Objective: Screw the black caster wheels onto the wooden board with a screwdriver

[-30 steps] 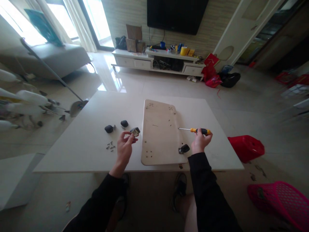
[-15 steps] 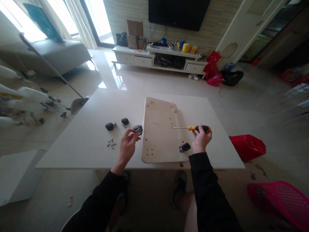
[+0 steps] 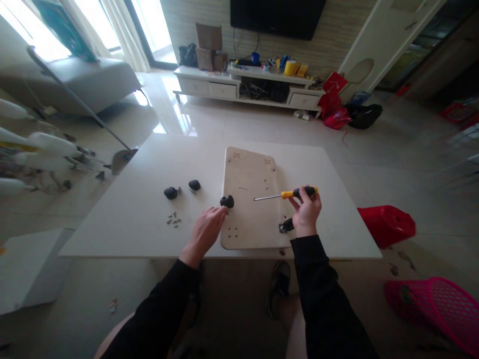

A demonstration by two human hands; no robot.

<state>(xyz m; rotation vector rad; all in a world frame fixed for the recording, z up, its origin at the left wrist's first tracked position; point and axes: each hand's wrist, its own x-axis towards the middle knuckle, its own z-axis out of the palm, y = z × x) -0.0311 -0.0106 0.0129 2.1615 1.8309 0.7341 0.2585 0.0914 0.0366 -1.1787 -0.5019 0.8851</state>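
Observation:
My left hand [image 3: 207, 229] grips a black caster wheel [image 3: 227, 201] over the left edge of a beige board [image 3: 250, 199]. In my right hand [image 3: 307, 214] is a yellow-and-black screwdriver [image 3: 299, 193], its shaft pointing left above the board. A second caster [image 3: 286, 226] sits at the board's near right corner, partly behind my right hand. Groups of small holes mark the board's other corners. Two more casters, one on the left [image 3: 171, 193] and one farther back [image 3: 194, 185], lie on the white table. Several screws [image 3: 173, 219] are scattered in front of them.
The white table [image 3: 123, 214] stands before me. A red stool [image 3: 387, 226] and a pink basket [image 3: 430, 304] are on the floor to the right. A white box [image 3: 33, 269] is at the left. Beyond the table is a TV cabinet [image 3: 239, 85].
My left hand has carried its caster rightward over the board's edge and turned it, wheel up. The screwdriver has shifted left, its tip now nearer the board's middle.

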